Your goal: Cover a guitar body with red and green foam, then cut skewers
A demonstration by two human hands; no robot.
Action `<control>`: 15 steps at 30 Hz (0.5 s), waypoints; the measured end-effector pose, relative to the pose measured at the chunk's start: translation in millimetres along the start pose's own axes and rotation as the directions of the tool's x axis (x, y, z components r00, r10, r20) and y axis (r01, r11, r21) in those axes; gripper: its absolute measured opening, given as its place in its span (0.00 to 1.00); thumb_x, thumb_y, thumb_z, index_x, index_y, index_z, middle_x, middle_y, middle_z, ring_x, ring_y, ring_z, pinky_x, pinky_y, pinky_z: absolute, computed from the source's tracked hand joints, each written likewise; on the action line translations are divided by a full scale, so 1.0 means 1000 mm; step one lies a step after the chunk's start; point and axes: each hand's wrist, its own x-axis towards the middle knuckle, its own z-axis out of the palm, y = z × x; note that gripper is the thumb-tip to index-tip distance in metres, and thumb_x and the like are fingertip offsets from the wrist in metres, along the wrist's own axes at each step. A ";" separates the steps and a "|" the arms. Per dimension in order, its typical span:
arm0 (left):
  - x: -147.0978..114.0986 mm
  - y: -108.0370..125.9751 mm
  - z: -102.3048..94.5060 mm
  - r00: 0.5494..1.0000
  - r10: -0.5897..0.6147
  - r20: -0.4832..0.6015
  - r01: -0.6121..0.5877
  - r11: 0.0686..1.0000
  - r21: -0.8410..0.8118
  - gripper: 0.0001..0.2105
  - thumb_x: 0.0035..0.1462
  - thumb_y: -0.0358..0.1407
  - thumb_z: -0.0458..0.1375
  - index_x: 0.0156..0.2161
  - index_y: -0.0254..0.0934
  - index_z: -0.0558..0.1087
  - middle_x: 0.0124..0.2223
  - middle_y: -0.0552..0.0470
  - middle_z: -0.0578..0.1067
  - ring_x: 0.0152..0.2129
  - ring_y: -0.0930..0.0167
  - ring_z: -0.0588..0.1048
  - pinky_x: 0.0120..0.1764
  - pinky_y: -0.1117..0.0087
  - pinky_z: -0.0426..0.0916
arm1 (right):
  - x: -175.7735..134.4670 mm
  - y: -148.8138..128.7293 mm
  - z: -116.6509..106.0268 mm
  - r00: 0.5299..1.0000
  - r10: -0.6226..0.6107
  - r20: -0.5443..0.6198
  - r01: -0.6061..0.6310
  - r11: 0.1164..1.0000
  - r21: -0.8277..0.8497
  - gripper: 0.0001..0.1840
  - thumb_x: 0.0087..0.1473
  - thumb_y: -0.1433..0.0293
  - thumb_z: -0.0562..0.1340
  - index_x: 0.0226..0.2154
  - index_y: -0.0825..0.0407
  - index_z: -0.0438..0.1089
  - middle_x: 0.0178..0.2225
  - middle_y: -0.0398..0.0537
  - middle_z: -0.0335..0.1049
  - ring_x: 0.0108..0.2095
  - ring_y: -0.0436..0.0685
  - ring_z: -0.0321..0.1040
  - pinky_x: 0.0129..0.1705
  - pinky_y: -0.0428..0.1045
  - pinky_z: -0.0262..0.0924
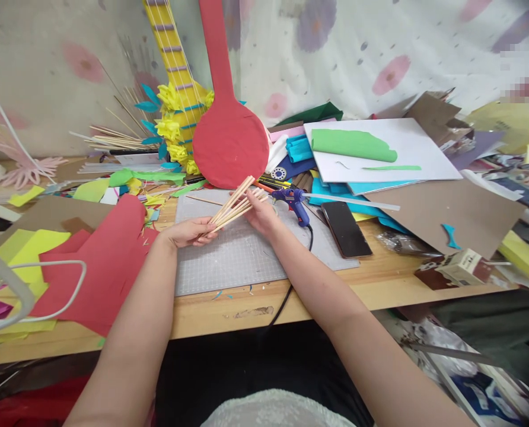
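The left hand [192, 231] has its fingers closed around the lower ends of a loose bundle of thin wooden sticks [233, 209]. The right hand [261, 212] is at the upper ends, its fingers bent and touching the sticks; how firmly they grip, I cannot tell. The sticks are held at a slant above a grey cutting mat [229, 267], spreading apart toward the right hand.

Just beside the right hand, a blue glue gun [293, 204] lies on the mat with a long pale glue stick [353, 201] at its back, and its black cord [286, 302] runs over the front edge of the tabletop [389, 284]. A dark phone [347, 228] lies to the right of the glue gun. Behind the hands stands a red banjo-shaped piece [231, 145], partly covering a yellow stringed one [171, 59]. Red paper [95, 267] lies left of the mat.
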 end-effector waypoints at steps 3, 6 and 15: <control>0.001 0.002 0.005 1.000 -0.010 -0.025 0.011 0.999 0.050 0.14 0.54 0.40 0.58 0.42 0.33 0.66 0.24 0.58 0.63 0.13 0.83 0.57 0.13 0.82 0.51 | -0.005 -0.002 0.001 0.995 0.054 0.079 -0.051 0.998 -0.041 0.12 0.47 0.65 0.65 0.36 0.50 0.68 0.39 0.47 0.75 0.47 0.57 0.70 0.49 0.54 0.66; 0.000 0.003 0.006 0.998 -0.036 -0.049 0.041 0.994 0.097 0.18 0.53 0.43 0.59 0.44 0.31 0.67 0.27 0.54 0.69 0.15 0.81 0.62 0.14 0.81 0.55 | -0.008 -0.003 0.001 0.994 0.101 0.051 -0.099 0.994 -0.044 0.12 0.48 0.68 0.64 0.37 0.51 0.68 0.40 0.47 0.76 0.44 0.56 0.71 0.49 0.53 0.66; -0.001 -0.001 0.001 0.999 -0.039 -0.023 0.042 0.994 0.101 0.15 0.50 0.41 0.61 0.38 0.31 0.69 0.26 0.55 0.69 0.15 0.80 0.64 0.14 0.78 0.58 | -0.008 -0.004 0.000 0.991 0.107 0.078 -0.104 0.993 -0.047 0.17 0.44 0.70 0.66 0.40 0.50 0.69 0.43 0.48 0.74 0.45 0.55 0.71 0.48 0.52 0.66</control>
